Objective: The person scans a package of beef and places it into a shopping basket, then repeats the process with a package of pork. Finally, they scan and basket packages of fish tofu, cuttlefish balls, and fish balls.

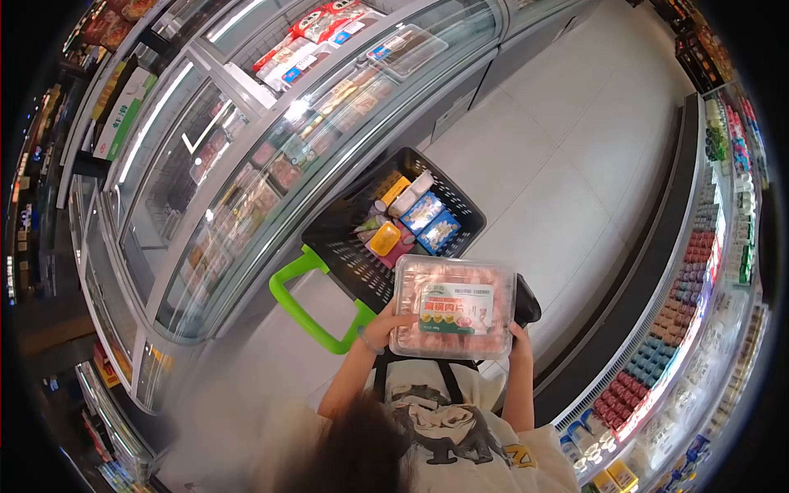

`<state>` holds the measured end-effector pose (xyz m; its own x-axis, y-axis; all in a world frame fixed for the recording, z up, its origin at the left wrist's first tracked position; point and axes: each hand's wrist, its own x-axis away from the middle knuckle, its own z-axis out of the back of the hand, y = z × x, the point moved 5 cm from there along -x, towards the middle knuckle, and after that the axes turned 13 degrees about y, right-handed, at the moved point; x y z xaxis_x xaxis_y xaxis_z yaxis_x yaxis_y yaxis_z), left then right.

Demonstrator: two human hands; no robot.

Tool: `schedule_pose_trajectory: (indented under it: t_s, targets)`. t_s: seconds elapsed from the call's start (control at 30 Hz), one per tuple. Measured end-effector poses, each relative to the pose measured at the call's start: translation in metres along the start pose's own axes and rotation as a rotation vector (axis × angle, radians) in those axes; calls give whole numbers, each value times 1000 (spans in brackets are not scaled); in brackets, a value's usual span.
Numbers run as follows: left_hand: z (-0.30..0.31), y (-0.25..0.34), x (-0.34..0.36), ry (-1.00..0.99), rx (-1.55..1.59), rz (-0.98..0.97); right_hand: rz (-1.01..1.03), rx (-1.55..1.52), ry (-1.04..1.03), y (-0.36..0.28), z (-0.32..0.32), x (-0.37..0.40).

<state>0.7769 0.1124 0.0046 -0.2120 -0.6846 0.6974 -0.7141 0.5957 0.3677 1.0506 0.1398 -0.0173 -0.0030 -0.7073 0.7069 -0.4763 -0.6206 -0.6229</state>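
A clear plastic tray of pink sliced meat (pixel 408 283), with a white and green label on its lid, is held in front of my body. My left hand (pixel 386 327) grips its left side, thumb on top, with a band at the wrist. On the lower right corner, my right hand (pixel 519 341) holds the other side; its fingers are partly hidden. Beyond the tray stands a black shopping basket (pixel 345 271) with a bright green handle (pixel 300 316). Inside lie blue and white packs (pixel 431 222), a yellow-topped pack (pixel 385 239) and other packages.
A glass-fronted chiller (pixel 329 140) with packaged food runs along the left, and a clear tray (pixel 407 51) rests on its top. On the right, a curved open refrigerated shelf (pixel 674 329) holds rows of small cups. Pale tiled floor (pixel 567 156) lies between them.
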Motion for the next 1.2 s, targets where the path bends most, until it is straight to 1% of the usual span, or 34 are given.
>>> schedule_pose_trajectory:
  t_s: [0.03,0.07,0.1,0.13,0.23,0.27,0.37,0.43,0.5,0.6,0.7,0.73,0.83,0.93,1.03,1.13,1.2]
  targets:
    - [5,-5,-13,49,64,37,-34,56,46,-6,-10,-19]
    - [10,-11,-24,126,169,33,-68,115,92,-10,-18,-37]
    - [17,-17,-35,201,207,4,-102,175,138,-11,-21,-54]
    - [26,-24,-48,276,244,-27,-55,269,107,-13,-23,-74]
    - [65,-47,-84,491,391,-75,-260,287,105,-13,-30,-103]
    - [77,-58,-94,561,452,-84,-281,258,98,-10,-27,-113]
    - [82,-52,-123,709,571,-177,-367,300,113,-6,-25,-125]
    - [87,-56,-151,874,610,-284,-406,332,96,1,-18,-135]
    - [87,-72,-183,1057,691,-244,-441,386,104,3,-17,-140]
    - [82,-85,-230,1081,842,-142,-463,386,114,5,-15,-149]
    - [81,-107,-281,875,887,-147,-436,367,135,3,-14,-159]
    - [75,-113,-293,867,950,-47,-428,366,157,3,-10,-160]
    - [50,-117,-332,830,1326,-41,-416,355,240,1,1,-153]
    - [39,-120,-357,772,1363,-160,-428,327,255,2,18,-149]
    - [49,-122,-381,655,1277,-388,-418,299,292,-2,22,-146]
    - [39,-133,-409,820,1440,-152,-396,269,298,-6,23,-150]
    - [39,-140,-430,821,1419,-132,-382,274,303,-10,28,-151]
